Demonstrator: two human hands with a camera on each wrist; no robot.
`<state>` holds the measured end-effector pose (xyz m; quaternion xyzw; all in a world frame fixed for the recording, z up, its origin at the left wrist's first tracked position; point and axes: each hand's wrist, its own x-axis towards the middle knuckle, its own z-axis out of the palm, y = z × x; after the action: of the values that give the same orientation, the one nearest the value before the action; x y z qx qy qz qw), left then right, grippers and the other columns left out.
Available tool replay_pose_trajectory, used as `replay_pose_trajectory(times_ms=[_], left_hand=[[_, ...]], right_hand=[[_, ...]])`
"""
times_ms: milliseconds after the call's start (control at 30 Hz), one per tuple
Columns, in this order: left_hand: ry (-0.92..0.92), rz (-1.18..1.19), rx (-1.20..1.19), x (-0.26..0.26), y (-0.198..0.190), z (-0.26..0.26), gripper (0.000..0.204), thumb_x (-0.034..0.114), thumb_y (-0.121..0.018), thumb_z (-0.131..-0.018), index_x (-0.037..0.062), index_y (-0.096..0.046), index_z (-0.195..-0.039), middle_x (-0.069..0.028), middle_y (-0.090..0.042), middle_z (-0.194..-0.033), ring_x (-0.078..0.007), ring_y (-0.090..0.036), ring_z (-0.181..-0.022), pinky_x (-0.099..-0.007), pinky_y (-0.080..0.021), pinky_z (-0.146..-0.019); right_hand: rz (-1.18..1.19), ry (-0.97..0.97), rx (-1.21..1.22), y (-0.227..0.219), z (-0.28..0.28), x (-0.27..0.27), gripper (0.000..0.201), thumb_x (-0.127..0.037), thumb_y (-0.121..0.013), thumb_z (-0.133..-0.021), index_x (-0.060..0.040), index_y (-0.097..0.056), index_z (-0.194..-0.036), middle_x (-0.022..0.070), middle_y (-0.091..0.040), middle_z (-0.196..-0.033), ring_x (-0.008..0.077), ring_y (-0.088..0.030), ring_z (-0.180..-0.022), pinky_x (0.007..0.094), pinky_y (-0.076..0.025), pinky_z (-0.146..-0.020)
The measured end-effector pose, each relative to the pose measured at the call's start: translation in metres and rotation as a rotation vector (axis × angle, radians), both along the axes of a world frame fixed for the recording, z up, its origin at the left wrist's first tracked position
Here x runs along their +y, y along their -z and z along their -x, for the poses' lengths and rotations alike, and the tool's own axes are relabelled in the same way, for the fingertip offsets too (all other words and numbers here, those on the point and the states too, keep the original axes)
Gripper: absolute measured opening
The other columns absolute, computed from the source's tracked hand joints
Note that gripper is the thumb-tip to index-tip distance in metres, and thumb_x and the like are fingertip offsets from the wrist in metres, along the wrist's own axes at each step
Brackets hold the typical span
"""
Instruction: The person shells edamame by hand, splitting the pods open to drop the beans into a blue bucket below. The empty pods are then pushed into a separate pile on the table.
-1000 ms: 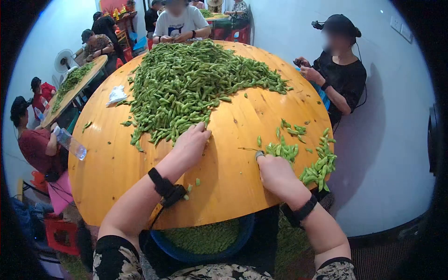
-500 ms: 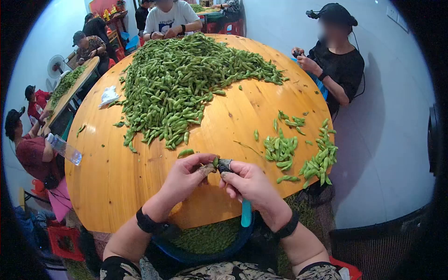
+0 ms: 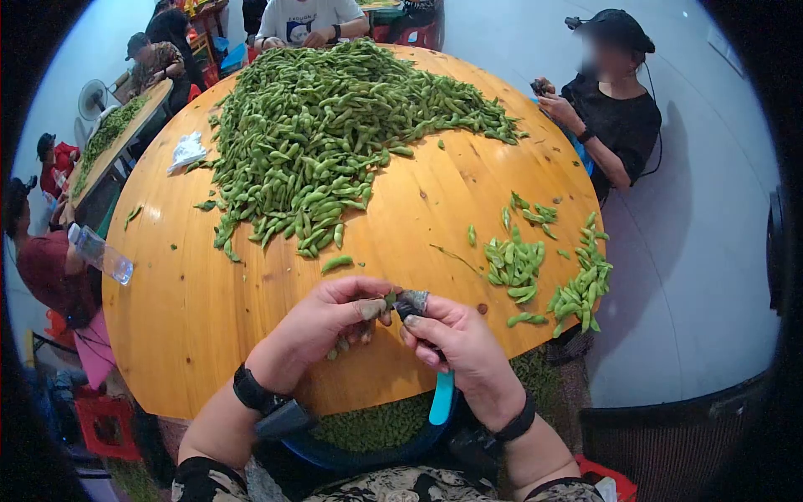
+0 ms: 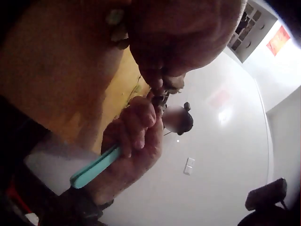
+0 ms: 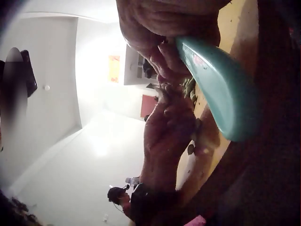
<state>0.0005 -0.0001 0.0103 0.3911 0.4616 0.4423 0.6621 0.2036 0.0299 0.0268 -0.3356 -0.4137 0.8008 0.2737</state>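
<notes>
Close together over the table's near edge, both hands work at fingertip height. My left hand (image 3: 322, 320) pinches a small green soybean pod (image 3: 390, 299), mostly covered by the fingers. Opposite it, my right hand (image 3: 462, 341) grips a tool by its turquoise handle (image 3: 442, 398); the fingers hide its working end. A grey wrapping (image 3: 413, 298) covers a right fingertip, which meets the pod. In the right wrist view the handle (image 5: 214, 89) sticks out below the palm. One loose pod (image 3: 336, 263) lies just beyond the left hand.
A large heap of soybean pods (image 3: 309, 134) covers the table's far side. Smaller groups of pods (image 3: 514, 266) lie at the right. Below the near edge stands a blue tub (image 3: 305, 450) of green beans. A bottle (image 3: 102, 253) and white tissue (image 3: 187, 151) are at left. Other people sit around.
My left hand has come back from the heap's edge and my right hand from the right-hand pods. They now meet at the front, with a pod and the turquoise-handled tool showing.
</notes>
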Motion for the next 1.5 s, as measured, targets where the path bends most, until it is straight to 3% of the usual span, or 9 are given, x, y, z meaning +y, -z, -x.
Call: replay_pose_trajectory(times_ms=[267, 433, 633, 767, 833, 967, 1067, 1233, 1500], left_hand=[[0.137, 0.026, -0.224, 0.003, 0.015, 0.009, 0.033, 0.018, -0.062, -0.089, 0.0052, -0.058, -0.119, -0.0009, -0.064, -0.086, -0.0061, -0.057, -0.063, -0.0171, -0.045, -0.055], [0.021, -0.029, -0.073, 0.001, -0.005, -0.006, 0.037, 0.013, -0.062, -0.089, 0.0037, -0.054, -0.124, -0.0019, -0.064, -0.087, -0.0069, -0.059, -0.072, -0.0189, -0.048, -0.063], [0.000, -0.222, -0.001, 0.003, 0.006, -0.010, 0.031, 0.009, -0.060, -0.090, 0.0034, -0.059, -0.120, -0.0026, -0.063, -0.097, -0.0102, -0.060, -0.081, -0.0229, -0.050, -0.074], [-0.039, -0.312, 0.139, 0.000, 0.003, -0.010, 0.025, 0.006, -0.057, -0.091, 0.0031, -0.062, -0.115, -0.0025, -0.062, -0.100, -0.0095, -0.058, -0.079, -0.0229, -0.049, -0.071], [-0.058, -0.544, 0.262, 0.002, 0.010, -0.007, 0.025, 0.003, -0.051, -0.092, 0.0023, -0.060, -0.116, -0.0024, -0.062, -0.096, -0.0071, -0.056, -0.075, -0.0217, -0.048, -0.066], [-0.193, -0.488, 0.236, 0.000, 0.000, -0.010, 0.027, 0.002, -0.049, -0.093, 0.0038, -0.059, -0.118, -0.0013, -0.059, -0.087, -0.0057, -0.053, -0.070, -0.0204, -0.046, -0.061], [-0.167, -0.353, 0.247, -0.001, -0.004, -0.010, 0.031, 0.001, -0.048, -0.093, 0.0052, -0.057, -0.122, -0.0017, -0.056, -0.084, -0.0067, -0.052, -0.071, -0.0207, -0.045, -0.060], [-0.105, -0.612, 0.648, 0.001, 0.000, -0.007, 0.040, -0.001, -0.048, -0.091, 0.0080, -0.054, -0.130, -0.0054, -0.059, -0.082, -0.0116, -0.053, -0.067, -0.0239, -0.045, -0.061], [-0.093, -0.420, 0.479, -0.002, -0.007, -0.009, 0.038, 0.002, -0.048, -0.093, 0.0133, -0.056, -0.129, 0.0007, -0.055, -0.077, -0.0075, -0.048, -0.064, -0.0212, -0.042, -0.059]], right_hand=[[0.241, -0.062, 0.195, 0.016, -0.006, 0.004, 0.019, -0.011, -0.054, -0.092, -0.0057, -0.057, -0.110, -0.0007, -0.058, -0.069, 0.0014, -0.044, -0.044, 0.0146, -0.031, -0.036], [0.180, -0.023, 0.174, 0.022, -0.006, 0.013, 0.015, -0.011, -0.053, -0.093, -0.0056, -0.056, -0.107, 0.0001, -0.058, -0.070, 0.0022, -0.044, -0.044, 0.0146, -0.031, -0.035], [0.630, -0.038, 0.587, 0.024, -0.008, 0.012, 0.010, -0.008, -0.046, -0.095, 0.0000, -0.047, -0.100, 0.0076, -0.054, -0.079, 0.0053, -0.044, -0.052, 0.0170, -0.035, -0.036], [0.638, -0.029, 0.601, 0.024, -0.004, 0.006, 0.013, -0.009, -0.045, -0.096, 0.0004, -0.048, -0.103, 0.0076, -0.055, -0.080, 0.0051, -0.044, -0.051, 0.0165, -0.035, -0.036], [0.389, -0.012, 0.372, 0.020, -0.004, 0.005, 0.021, -0.009, -0.046, -0.096, 0.0013, -0.052, -0.112, 0.0059, -0.058, -0.079, 0.0042, -0.046, -0.050, 0.0156, -0.034, -0.037], [-0.197, 0.142, -0.161, -0.004, -0.001, 0.000, 0.021, -0.009, -0.051, -0.093, -0.0006, -0.058, -0.111, 0.0006, -0.060, -0.074, 0.0016, -0.048, -0.051, 0.0158, -0.035, -0.043], [-0.325, 0.059, -0.182, -0.018, 0.002, 0.004, 0.019, -0.008, -0.050, -0.093, 0.0005, -0.058, -0.109, -0.0002, -0.058, -0.073, 0.0023, -0.048, -0.051, 0.0174, -0.037, -0.045], [-0.340, -0.038, -0.207, -0.018, 0.008, 0.008, 0.016, -0.008, -0.050, -0.093, 0.0006, -0.059, -0.103, -0.0004, -0.059, -0.073, 0.0031, -0.049, -0.051, 0.0191, -0.039, -0.046], [-0.360, -0.071, -0.244, -0.012, 0.011, 0.011, 0.013, -0.012, -0.052, -0.093, -0.0008, -0.060, -0.095, -0.0004, -0.060, -0.073, 0.0029, -0.050, -0.052, 0.0189, -0.040, -0.047]])
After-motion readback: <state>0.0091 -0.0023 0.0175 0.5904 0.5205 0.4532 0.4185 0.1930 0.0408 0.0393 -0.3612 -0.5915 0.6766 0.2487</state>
